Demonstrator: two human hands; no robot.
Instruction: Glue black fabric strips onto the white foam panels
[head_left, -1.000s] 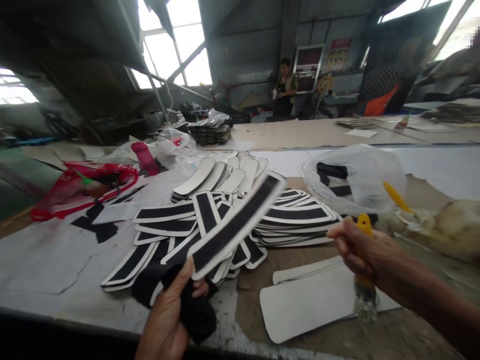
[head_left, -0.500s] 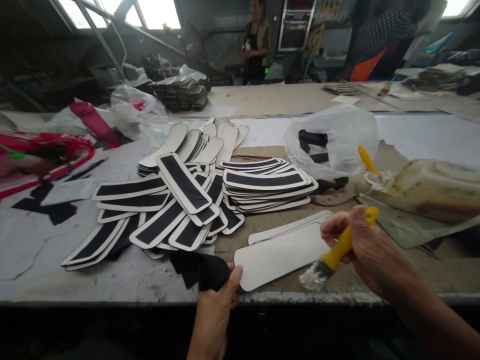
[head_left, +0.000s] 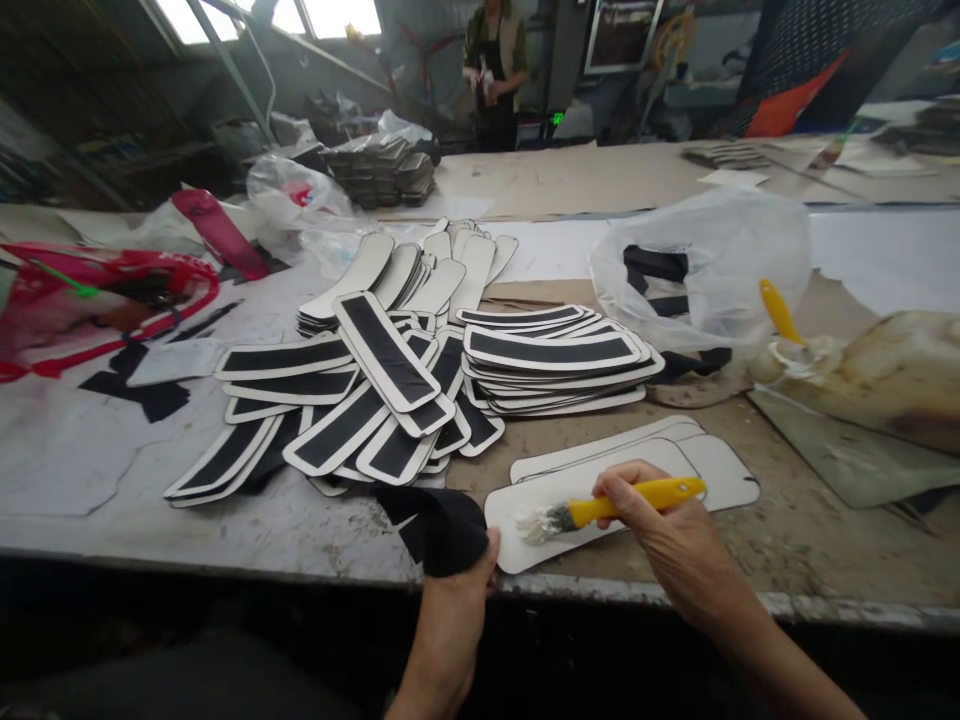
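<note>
Since the earlier frame, the brush (head_left: 590,511) has come in from off the near edge of the panel (head_left: 574,483), and its bristles now lie on the panel's left part, in a smear of white paste. On my feed the right hand (head_left: 664,525) is closed around the yellow handle, tilted low, with the handle's butt pointing right. I have the left hand (head_left: 461,585) clamped on a bunch of black strips (head_left: 446,530), its thumb at the panel's left end; whether it presses on the panel I cannot tell. The two hands are apart, with the bristles between them. I see the panel lying on top of other blank ones (head_left: 727,472), near the front edge of the table (head_left: 82,480). Beyond it sits a neat stack (head_left: 555,350) of panels faced with black, and left of that a loose, crossed pile (head_left: 386,350) of the same kind. To the right I make out a second brush (head_left: 780,310) at the mouth of a stained jug (head_left: 892,370), with a clear bag (head_left: 720,260) just behind
</note>
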